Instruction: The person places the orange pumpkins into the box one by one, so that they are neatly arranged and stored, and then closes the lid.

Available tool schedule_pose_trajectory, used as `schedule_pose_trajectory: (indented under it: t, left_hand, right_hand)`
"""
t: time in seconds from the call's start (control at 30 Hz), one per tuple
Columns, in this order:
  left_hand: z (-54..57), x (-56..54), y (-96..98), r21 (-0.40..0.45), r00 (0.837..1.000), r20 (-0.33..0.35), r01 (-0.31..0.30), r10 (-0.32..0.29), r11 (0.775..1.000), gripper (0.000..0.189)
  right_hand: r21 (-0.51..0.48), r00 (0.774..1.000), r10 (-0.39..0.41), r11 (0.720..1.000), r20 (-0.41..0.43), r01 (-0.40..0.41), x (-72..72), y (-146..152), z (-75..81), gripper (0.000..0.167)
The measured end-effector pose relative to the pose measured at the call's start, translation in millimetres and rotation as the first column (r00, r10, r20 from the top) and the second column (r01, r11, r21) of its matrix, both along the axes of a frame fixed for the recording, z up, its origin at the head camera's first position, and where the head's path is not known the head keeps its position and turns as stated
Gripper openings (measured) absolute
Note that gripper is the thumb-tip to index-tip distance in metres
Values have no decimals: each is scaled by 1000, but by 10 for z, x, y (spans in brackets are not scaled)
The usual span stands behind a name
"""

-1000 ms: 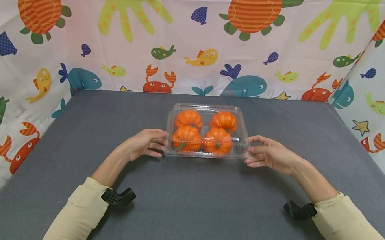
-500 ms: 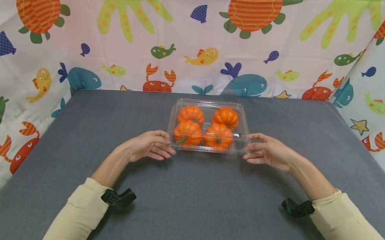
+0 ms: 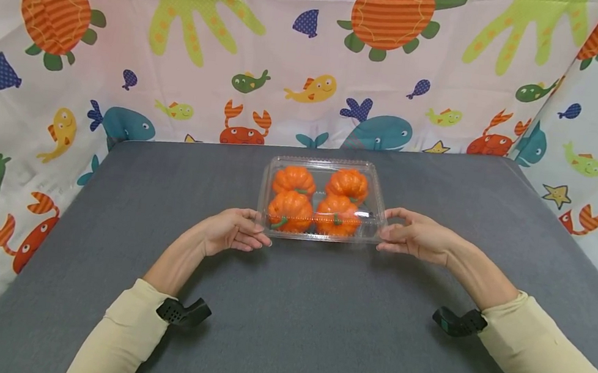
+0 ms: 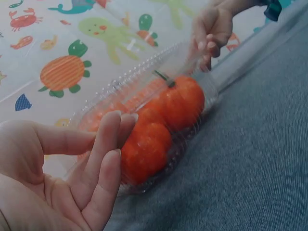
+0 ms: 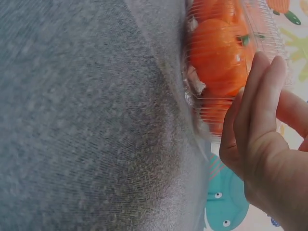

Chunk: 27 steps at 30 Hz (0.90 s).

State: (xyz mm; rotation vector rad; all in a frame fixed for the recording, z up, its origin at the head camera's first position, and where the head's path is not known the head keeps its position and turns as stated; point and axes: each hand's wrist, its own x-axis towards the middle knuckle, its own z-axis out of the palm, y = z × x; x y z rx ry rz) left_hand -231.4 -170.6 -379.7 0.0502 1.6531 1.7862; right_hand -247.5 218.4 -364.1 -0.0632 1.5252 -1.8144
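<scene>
A clear plastic clamshell container (image 3: 321, 238) holds several small orange pumpkins (image 3: 289, 211) with green stems, set in two rows. My left hand (image 3: 230, 231) grips its left end, fingers reaching under the near corner. At the opposite end, my right hand (image 3: 417, 237) pinches the edge between thumb and fingers. In the left wrist view, the left hand (image 4: 72, 178) has its thumb and fingertips close together at the container's end, partly covering the pumpkins (image 4: 180, 103). The right wrist view has the right hand (image 5: 269, 144) against the ribbed wall, beside a pumpkin (image 5: 216, 57).
A grey cloth covers the table (image 3: 316, 330). Behind and along the sides hangs a white curtain (image 3: 193, 94) printed with sea animals. Each wrist wears a black camera mount, the left one (image 3: 184, 312) and the right one (image 3: 459, 323).
The container has shifted slightly away from the person and its tilt has changed a little. My left fingers have slid right beneath its near corner; the right hand has moved slightly with it.
</scene>
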Motion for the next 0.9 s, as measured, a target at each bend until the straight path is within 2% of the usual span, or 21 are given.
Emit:
schedule_pose_trajectory:
  t: [0.1,0.23,0.3,0.43,0.5,0.63,0.7,0.8,0.9]
  left_hand:
    - [-18,8,5,9,1000,13,14,-14,1000,56]
    - [-33,9,-8,1,999,21,32,-32,999,67]
    - [-44,4,-21,-14,999,25,37,-36,999,61]
    - [-76,-19,-67,-52,998,23,65,-64,997,27]
    - [-94,-35,-99,-66,995,16,94,-94,993,16]
    - [-123,-46,-172,-89,989,-3,146,-146,985,19]
    - [-140,-51,-213,-113,987,-19,158,-161,981,24]
    - [-163,-53,-267,-168,988,-45,136,-145,976,33]
    - [-204,-65,-305,-200,992,-107,42,-65,979,46]
  right_hand:
    - [26,1000,-12,1000,2,12,7,-3,6,35]
    - [3,999,-19,1000,37,19,10,17,-13,34]
    - [-10,998,-12,1000,62,12,8,32,-33,34]
    - [13,996,10,1000,86,-11,7,60,-63,37]
    - [44,997,26,999,71,-29,8,75,-73,38]
    - [85,999,45,995,25,-47,-1,109,-89,39]
    - [87,1000,31,996,1,-31,-10,121,-102,44]
    - [27,999,-33,999,-18,34,-44,146,-138,58]
    - [-101,991,-132,986,-20,129,-101,175,-178,67]
